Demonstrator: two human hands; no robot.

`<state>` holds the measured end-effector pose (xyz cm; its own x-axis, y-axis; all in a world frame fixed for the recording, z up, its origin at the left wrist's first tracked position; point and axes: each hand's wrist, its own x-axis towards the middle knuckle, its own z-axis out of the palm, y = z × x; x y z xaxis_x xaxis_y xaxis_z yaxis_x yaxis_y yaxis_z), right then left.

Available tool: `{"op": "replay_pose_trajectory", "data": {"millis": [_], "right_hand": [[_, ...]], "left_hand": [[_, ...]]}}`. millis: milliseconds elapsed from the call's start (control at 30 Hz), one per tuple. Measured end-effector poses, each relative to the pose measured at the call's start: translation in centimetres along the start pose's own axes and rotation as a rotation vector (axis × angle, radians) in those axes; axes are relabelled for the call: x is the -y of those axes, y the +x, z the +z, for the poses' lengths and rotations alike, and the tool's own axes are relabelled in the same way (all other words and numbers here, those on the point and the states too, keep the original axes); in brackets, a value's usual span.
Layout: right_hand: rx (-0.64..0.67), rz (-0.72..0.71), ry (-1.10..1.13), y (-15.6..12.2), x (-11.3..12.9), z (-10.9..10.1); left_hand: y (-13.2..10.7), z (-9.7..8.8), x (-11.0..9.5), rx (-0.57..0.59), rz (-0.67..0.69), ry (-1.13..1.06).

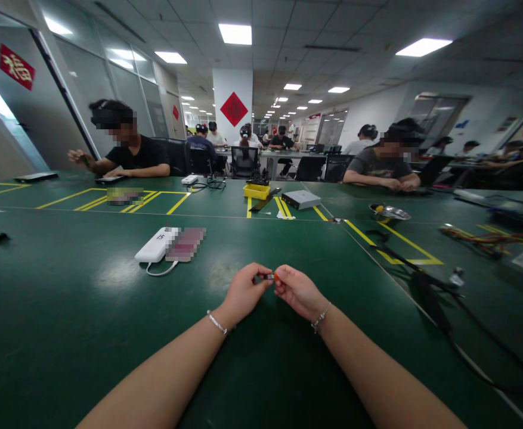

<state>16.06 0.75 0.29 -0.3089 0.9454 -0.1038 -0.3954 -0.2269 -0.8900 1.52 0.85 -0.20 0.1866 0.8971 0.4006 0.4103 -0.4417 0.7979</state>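
Above the green table point(109, 333), my left hand point(247, 292) and my right hand point(300, 291) meet in the middle of the view. My left hand is closed, its thumb and fingertips pinching a small dark and silvery piece point(269, 276). A small orange piece point(277, 276) shows between the thumb and fingers of my right hand, which is closed too. The two pieces touch or nearly touch; whether they are joined I cannot tell. Both are too small to name by kind, and the fingers hide part of them.
A white power bank point(156, 245) with a short cable lies to the left. Further back are a yellow bin point(256, 190), a grey box point(301, 199) and a metal bowl point(390, 211). Black cables point(426, 286) run along the right. Co-workers sit across the table.
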Motion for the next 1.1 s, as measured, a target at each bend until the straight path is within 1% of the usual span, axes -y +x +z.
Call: {"op": "replay_pose_trajectory", "data": {"millis": [133, 200, 400, 600, 767, 1100], "right_hand": [[-0.077, -0.009, 0.015, 0.1, -0.5, 0.5], [-0.085, -0.001, 0.041, 0.1, -0.7, 0.8], [-0.025, 0.027, 0.129, 0.0, -1.1, 1.3], [0.031, 0.061, 0.191, 0.0, -1.2, 1.1], [0.084, 0.091, 0.207, -0.2, -1.1, 0.9], [0.091, 0.111, 0.219, -0.4, -1.1, 1.1]], "left_hand": [[-0.1, 0.0, 0.0, -0.008, 0.017, 0.011], [-0.1, 0.0, -0.1, -0.014, 0.019, 0.004], [-0.2, -0.1, -0.3, -0.044, 0.032, -0.009], [-0.2, -0.3, -0.5, -0.028, 0.032, -0.012], [-0.3, -0.2, -0.6, -0.041, 0.049, -0.016], [-0.2, -0.5, -0.6, -0.011, 0.051, 0.013]]}}
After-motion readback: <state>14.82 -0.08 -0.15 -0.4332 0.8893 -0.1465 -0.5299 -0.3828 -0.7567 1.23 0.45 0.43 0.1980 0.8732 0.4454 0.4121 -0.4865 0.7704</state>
